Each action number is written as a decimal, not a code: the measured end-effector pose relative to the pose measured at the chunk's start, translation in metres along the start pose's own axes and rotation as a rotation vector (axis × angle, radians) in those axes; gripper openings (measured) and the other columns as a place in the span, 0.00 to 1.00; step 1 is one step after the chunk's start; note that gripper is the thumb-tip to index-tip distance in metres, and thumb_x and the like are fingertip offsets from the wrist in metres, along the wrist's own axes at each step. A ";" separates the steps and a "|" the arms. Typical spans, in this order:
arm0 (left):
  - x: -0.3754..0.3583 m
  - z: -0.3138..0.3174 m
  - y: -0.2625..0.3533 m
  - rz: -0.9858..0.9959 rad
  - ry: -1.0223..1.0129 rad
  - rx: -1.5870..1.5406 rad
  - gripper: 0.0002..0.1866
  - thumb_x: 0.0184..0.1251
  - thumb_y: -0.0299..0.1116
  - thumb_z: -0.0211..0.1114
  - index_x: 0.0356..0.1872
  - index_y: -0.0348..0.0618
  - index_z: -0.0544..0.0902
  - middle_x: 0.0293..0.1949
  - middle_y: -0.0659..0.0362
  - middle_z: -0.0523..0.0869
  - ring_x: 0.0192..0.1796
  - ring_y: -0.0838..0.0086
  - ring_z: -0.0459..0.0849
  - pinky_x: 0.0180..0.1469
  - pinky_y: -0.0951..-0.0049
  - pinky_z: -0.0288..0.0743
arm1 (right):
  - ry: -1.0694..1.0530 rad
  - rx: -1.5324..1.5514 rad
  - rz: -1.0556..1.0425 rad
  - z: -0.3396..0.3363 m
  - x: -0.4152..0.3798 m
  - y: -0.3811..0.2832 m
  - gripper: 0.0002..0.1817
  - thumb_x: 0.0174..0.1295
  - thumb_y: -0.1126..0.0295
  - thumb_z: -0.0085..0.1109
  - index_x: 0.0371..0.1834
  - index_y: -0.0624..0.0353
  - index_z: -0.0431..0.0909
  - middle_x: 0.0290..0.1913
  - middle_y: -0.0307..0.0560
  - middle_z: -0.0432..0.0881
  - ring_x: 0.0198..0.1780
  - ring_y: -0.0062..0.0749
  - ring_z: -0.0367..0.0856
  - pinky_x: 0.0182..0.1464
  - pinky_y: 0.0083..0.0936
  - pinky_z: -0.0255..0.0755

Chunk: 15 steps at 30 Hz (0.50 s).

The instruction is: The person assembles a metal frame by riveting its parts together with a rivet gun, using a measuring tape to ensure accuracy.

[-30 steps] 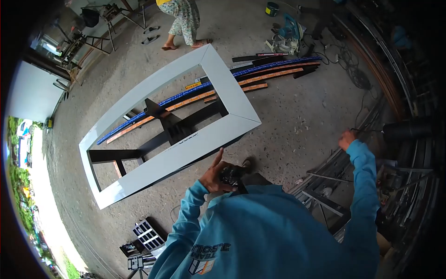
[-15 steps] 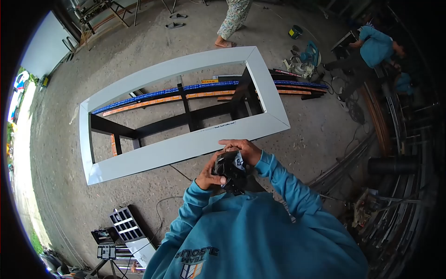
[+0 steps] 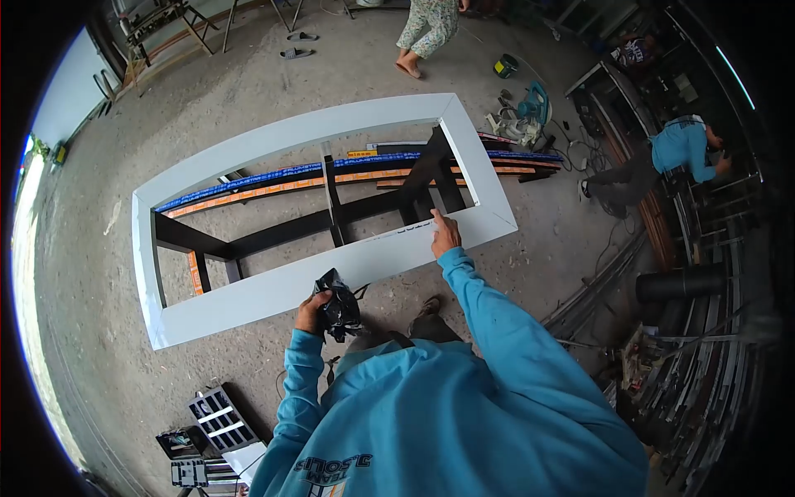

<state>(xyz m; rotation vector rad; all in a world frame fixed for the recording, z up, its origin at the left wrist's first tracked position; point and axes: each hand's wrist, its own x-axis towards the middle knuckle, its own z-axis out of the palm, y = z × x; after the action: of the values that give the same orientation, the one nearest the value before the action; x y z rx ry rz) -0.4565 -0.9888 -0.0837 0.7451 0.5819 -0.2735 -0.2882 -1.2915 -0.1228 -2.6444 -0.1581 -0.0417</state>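
Observation:
My left hand (image 3: 310,313) is closed on a crumpled black plastic bag (image 3: 339,308), held in front of my body at the near edge of a white frame (image 3: 240,305). The frame is long and rectangular, with a dark underframe showing through its opening. On its near rail, beside the inner edge, lies a row of small dark pieces (image 3: 411,228), too small to name. My right hand (image 3: 446,234) rests on this rail at the right end of the row, index finger stretched out and the other fingers partly hidden. Nothing shows in that hand.
Long blue-wrapped and orange strips (image 3: 273,172) lie beneath the frame. A teal power saw (image 3: 534,103) and a dark bucket (image 3: 505,66) stand beyond it. One person (image 3: 431,29) is behind the frame, another (image 3: 683,149) at right. An opened case (image 3: 222,418) sits lower left.
My hands have parted. The left keeps the bag and has moved left; the right has left the bag and reached forward onto the rail. The person at right has shifted.

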 end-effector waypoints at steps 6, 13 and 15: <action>-0.001 -0.030 -0.008 0.120 0.230 0.377 0.19 0.40 0.30 0.67 0.37 0.31 0.77 0.30 0.54 0.81 0.30 0.70 0.80 0.36 0.74 0.76 | 0.035 -0.029 -0.111 0.012 0.009 -0.002 0.34 0.46 0.87 0.54 0.60 0.55 0.58 0.46 0.51 0.74 0.50 0.47 0.68 0.53 0.35 0.63; 0.008 -0.037 -0.009 0.049 0.227 0.294 0.23 0.37 0.29 0.68 0.40 0.32 0.76 0.33 0.53 0.81 0.31 0.68 0.81 0.36 0.72 0.76 | 0.106 -0.079 -0.093 0.022 -0.003 0.003 0.30 0.48 0.85 0.53 0.57 0.58 0.62 0.42 0.52 0.75 0.47 0.45 0.69 0.51 0.33 0.65; 0.013 -0.041 -0.009 0.054 0.208 0.270 0.24 0.37 0.29 0.68 0.40 0.31 0.76 0.33 0.53 0.81 0.31 0.67 0.81 0.36 0.72 0.76 | 0.064 -0.112 -0.079 0.021 0.006 0.009 0.28 0.49 0.85 0.52 0.56 0.59 0.64 0.41 0.52 0.76 0.46 0.44 0.70 0.50 0.32 0.67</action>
<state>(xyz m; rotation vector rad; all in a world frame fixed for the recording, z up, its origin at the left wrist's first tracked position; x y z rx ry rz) -0.4664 -0.9663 -0.1205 1.0568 0.7289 -0.2286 -0.2810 -1.2885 -0.1447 -2.7432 -0.2459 -0.1657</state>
